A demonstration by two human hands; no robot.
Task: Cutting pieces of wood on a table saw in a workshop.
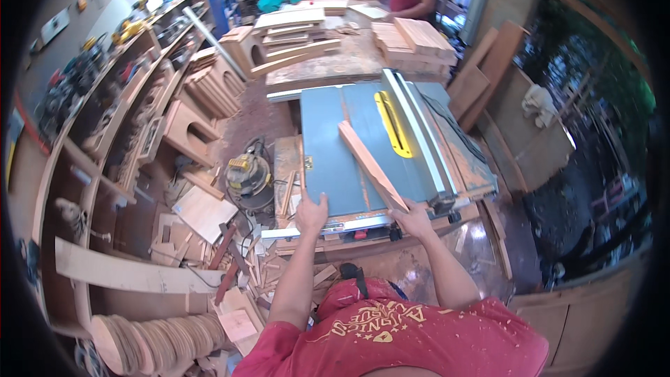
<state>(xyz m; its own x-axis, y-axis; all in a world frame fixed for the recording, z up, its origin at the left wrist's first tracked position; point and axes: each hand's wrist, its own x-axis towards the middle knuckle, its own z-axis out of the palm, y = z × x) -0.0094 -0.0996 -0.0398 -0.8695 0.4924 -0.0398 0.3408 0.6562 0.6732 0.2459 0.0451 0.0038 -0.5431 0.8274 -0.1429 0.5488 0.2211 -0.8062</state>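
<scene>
A table saw (322, 146) with a grey-blue top stands in front of me, a yellow insert plate (393, 124) set around its blade slot. A long wooden strip (366, 162) lies slanted across the top, left of the insert, its far end pointing away and to the left. At the strip's near end, my right hand (413, 220) grips it by the table's front edge. My left hand (311, 215) rests on the front left corner of the saw table, thumb apart from the fingers, with no workpiece in it.
Right of the insert runs a metal rip fence (417, 136). Stacked boards (415, 38) lie on a bench beyond, where two people work. A shop vacuum (249, 174) stands left of the saw among offcuts. Rounded wooden pieces (157, 338) are stacked at lower left.
</scene>
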